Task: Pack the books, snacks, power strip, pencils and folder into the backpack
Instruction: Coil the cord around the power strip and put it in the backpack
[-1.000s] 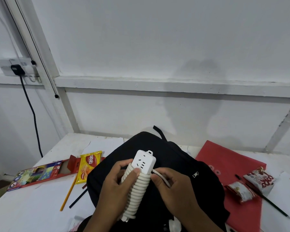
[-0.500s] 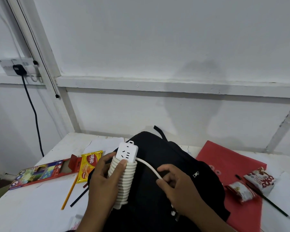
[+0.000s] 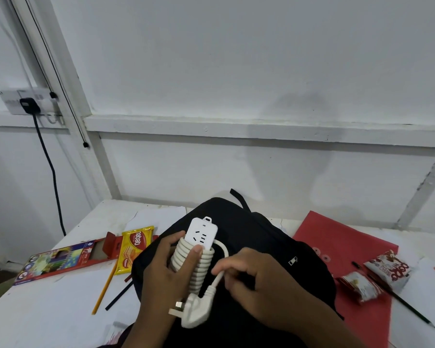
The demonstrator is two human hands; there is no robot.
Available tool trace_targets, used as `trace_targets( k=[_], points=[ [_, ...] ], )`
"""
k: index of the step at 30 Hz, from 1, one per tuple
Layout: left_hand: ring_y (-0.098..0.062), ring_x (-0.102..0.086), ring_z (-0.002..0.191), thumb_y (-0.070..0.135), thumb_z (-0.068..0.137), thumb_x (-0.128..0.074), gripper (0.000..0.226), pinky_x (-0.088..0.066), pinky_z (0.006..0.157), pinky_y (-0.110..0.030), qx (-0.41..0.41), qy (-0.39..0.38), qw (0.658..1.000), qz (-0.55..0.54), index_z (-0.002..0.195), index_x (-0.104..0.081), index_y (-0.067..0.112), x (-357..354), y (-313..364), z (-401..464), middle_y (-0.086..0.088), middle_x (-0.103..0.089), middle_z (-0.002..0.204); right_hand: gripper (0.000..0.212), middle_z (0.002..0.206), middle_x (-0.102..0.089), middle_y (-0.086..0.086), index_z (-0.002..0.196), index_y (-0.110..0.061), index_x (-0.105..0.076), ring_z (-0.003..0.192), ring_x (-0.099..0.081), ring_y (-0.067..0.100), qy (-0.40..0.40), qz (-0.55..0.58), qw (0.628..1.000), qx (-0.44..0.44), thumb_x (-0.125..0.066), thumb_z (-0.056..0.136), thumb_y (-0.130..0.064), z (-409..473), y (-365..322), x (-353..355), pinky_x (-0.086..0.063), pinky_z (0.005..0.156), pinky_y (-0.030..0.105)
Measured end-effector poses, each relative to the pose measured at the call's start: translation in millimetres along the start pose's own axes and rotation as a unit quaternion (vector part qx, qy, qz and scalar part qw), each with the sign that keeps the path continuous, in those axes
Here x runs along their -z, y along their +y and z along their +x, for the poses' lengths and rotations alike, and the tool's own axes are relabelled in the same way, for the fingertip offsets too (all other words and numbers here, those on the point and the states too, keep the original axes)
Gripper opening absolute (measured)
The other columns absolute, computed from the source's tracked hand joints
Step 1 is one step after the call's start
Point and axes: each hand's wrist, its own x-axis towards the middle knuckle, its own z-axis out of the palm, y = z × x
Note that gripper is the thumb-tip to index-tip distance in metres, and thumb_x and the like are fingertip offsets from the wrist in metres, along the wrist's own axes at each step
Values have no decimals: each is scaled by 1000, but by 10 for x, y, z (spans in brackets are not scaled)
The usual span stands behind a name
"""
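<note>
At lower centre of the frame, my left hand [image 3: 166, 270] grips the white power strip [image 3: 202, 236] around its coiled cord [image 3: 195, 266], thumb pressed on the windings, while my right hand [image 3: 259, 280] pinches the loose cord end just above the plug [image 3: 195, 311], all held over the black backpack [image 3: 261, 247]. I judge the strip to be a rigid, smooth plastic block of moderate weight, and the rubbery round cord springy enough to unwind, so hold across the coils and tuck in the dangling, metal-pinned plug. The backpack is soft matte fabric.
</note>
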Motion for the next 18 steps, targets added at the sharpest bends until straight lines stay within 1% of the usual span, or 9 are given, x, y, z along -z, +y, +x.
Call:
trace_targets(
  k=[3,5,6,8,10,11,14,16,18],
  points=[
    [2,-68,94,40,76,-80,41,-57,76,-21,-17,-25,999,16,113,-65,37,10,13,-32,25,-71,99,21,78,-58,-19,100,-38,-72,83,-53,2,35,-123,990,64,-65,83,-48,23,15,5,-36,82,20],
    [6,-66,96,19,75,-86,46,-53,78,-11,-38,-53,997,30,113,-65,36,20,14,-54,28,-69,101,19,79,-53,-17,95,-35,-75,77,-52,3,75,-111,987,89,-69,83,-49,55,14,3,-38,73,20],
    [10,-65,95,12,75,-86,51,-50,76,-6,-43,-65,996,35,112,-64,38,17,36,-71,32,-68,101,15,79,-53,-14,92,-33,-76,74,-53,6,93,-71,989,92,-72,83,-44,67,8,5,-39,68,17],
    [14,-64,92,21,74,-85,50,-47,72,-3,-47,-81,995,38,111,-61,43,-1,95,-109,41,-65,97,7,78,-56,-10,87,-29,-76,68,-56,11,115,-13,990,83,-77,83,-34,90,-27,27,-43,59,17],
    [9,-66,92,39,71,-80,41,-51,73,-7,-63,-98,993,33,108,-63,44,-14,145,-142,35,-69,96,6,75,-58,-9,81,-26,-74,64,-57,13,129,-19,989,74,-78,82,-30,112,-47,41,-44,57,16],
    [6,-68,93,42,70,-79,40,-53,74,-10,-68,-104,992,35,107,-65,41,-11,161,-146,30,-71,98,9,72,-58,-8,78,-25,-72,62,-57,14,135,-24,988,70,-78,82,-29,122,-54,53,-45,56,18],
    [2,-67,103,38,70,-84,48,-54,83,-15,-81,-124,988,38,116,-69,34,28,161,-139,23,-71,108,11,66,-62,-6,75,-24,-71,53,-62,15,143,26,989,25,-76,84,-27,141,-65,111,-53,53,31],
    [2,-66,105,39,69,-86,50,-54,85,-15,-90,-144,984,50,117,-69,36,53,163,-131,25,-70,111,9,61,-64,-7,77,-20,-73,46,-62,13,144,74,987,-10,-77,85,-21,149,-64,142,-53,50,30],
    [1,-66,106,41,69,-87,50,-55,86,-18,-94,-162,981,56,115,-70,36,60,172,-137,24,-71,111,11,57,-64,-6,75,-19,-74,45,-60,11,160,57,985,-25,-78,84,-23,166,-63,154,-52,50,29]
  ],
)
